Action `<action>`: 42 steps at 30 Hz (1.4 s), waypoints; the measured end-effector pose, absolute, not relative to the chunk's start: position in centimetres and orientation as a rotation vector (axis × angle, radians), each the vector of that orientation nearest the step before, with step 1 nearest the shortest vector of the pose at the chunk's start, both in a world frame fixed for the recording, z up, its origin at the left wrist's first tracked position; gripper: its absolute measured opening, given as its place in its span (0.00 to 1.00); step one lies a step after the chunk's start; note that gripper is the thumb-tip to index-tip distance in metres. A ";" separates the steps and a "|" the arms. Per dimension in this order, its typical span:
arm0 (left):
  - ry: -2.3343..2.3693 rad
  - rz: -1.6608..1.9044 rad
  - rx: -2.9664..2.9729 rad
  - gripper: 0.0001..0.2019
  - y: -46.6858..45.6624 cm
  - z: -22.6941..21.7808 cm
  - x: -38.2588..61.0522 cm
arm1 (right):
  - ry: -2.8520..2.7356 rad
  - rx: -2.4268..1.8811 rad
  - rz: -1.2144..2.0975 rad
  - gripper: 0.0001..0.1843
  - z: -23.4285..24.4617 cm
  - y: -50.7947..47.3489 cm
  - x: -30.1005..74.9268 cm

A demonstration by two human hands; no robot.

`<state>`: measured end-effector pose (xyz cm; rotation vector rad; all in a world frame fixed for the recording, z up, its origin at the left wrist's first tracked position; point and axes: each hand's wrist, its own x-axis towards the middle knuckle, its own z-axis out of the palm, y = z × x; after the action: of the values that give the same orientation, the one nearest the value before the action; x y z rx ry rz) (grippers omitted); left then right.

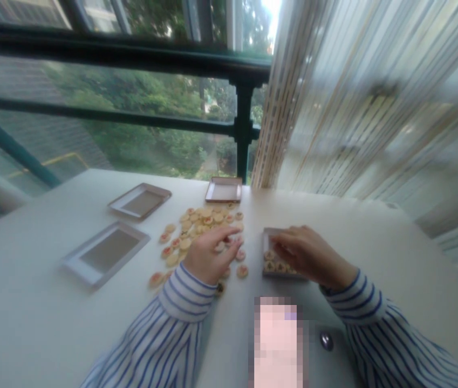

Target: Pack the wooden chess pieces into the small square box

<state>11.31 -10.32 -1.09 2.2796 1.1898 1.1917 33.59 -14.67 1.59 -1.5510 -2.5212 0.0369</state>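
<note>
Across the pale worktop (30, 253), two flat trays (107, 253) lie at the left, and a smaller tray (224, 191) is at the far edge. One box (273, 274) sits under the right hand (307, 253), whose fingers bend down; whether they pinch something cannot be told. The left hand (208, 253) curves thumb toward fingers over the loose round pieces (206, 214); its grip is also unclear. Probably, laying each piece flat, marked side up, beside its neighbour in the box works best.

One head-worn view; forward and down over nearby hands (210, 250) (309, 254) and white table (30, 264), toward the railing (131, 60)
</note>
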 end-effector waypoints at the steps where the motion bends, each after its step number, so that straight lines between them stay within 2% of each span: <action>1: 1.202 1.179 2.269 0.12 -10.2 -0.9 10.8 | -2.520 -1.544 0.029 0.10 1.7 -14.8 33.5; 8: 1.329 1.137 2.255 0.13 -9.5 -1.4 7.5 | -2.527 -1.514 0.031 0.10 1.6 -15.3 32.5; 13: 1.202 1.118 2.390 0.11 -9.4 -2.4 7.2 | -2.564 -1.534 0.050 0.10 1.7 -15.0 31.6; 19: 1.064 0.990 2.554 0.13 -8.9 -3.8 7.4 | -2.666 -1.553 0.015 0.12 2.9 -14.5 30.6; 29: 1.156 0.698 2.629 0.16 -9.1 -4.1 8.2 | -2.728 -1.523 0.009 0.12 2.8 -13.7 29.1; 42: 1.234 0.654 2.703 0.11 -9.1 -4.3 9.1 | -2.780 -1.538 0.022 0.11 2.2 -13.0 28.7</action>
<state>9.11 -9.11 -4.25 2.7026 1.2339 0.6536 28.69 -13.04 2.20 -1.5381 -2.7798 0.0218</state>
